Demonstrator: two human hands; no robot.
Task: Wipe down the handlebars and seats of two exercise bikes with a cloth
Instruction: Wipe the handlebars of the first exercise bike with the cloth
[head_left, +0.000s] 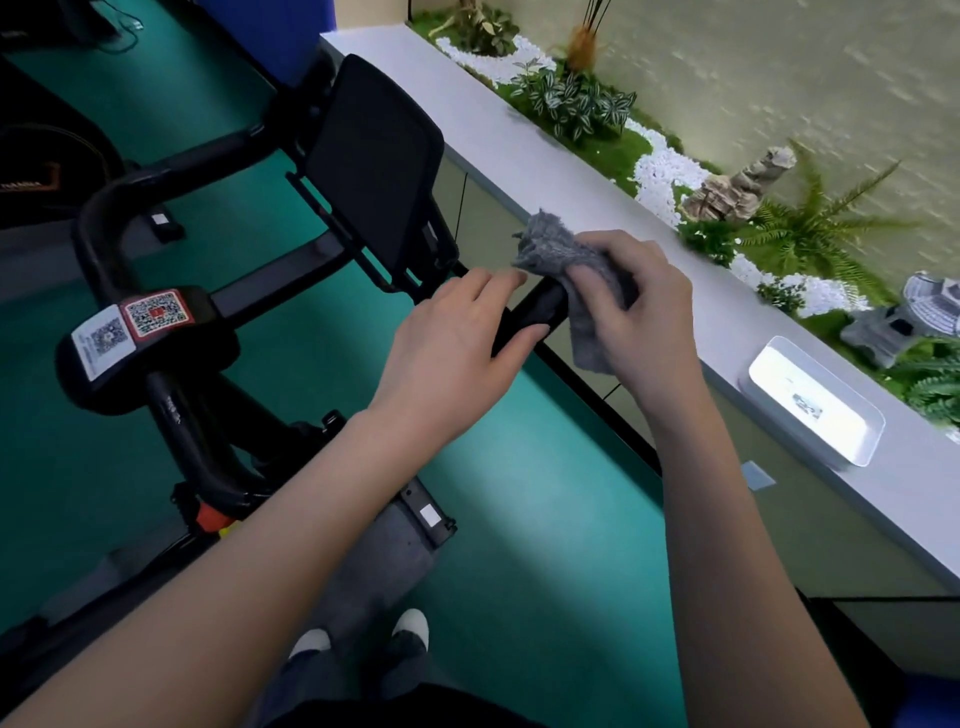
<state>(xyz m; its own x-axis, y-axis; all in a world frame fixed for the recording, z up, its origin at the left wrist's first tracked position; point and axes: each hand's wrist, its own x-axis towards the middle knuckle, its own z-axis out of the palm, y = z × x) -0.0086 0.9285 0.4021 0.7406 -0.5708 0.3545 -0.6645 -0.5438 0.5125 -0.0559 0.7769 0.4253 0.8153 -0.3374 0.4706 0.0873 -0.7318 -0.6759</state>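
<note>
View from above, looking down over a person's two bare forearms at a black exercise bike (187, 415) in a gym room. The floor (519, 519) is smooth teal green, brighter near the middle and shadowed at the left.

The left hand (457, 338) holds the right end of the handlebar (540, 312), fingers lying over the top and thumb underneath. Just to its right, the right hand (639, 306) grips a grey cloth (556, 249) wrapped around the tip of the same bar; a frayed corner of cloth sticks up on the far side and another hangs down below the hand.

Further left, the bar's centre pad carries two QR stickers (156, 312). A dark screen (369, 161) stands on the bike's far side.

Along the right runs a pale grey ledge (519, 145), slanting from far left to near right, with a white tray (815, 410) resting on it. Behind the ledge lies a planter bed with green plants (571, 104), white pebbles (660, 171), a grey rock (737, 182) and a small stone lantern (914, 312), against a beige wall (779, 78).

At the near edge, two white-toed shoes (410, 626) stand on the floor.
</note>
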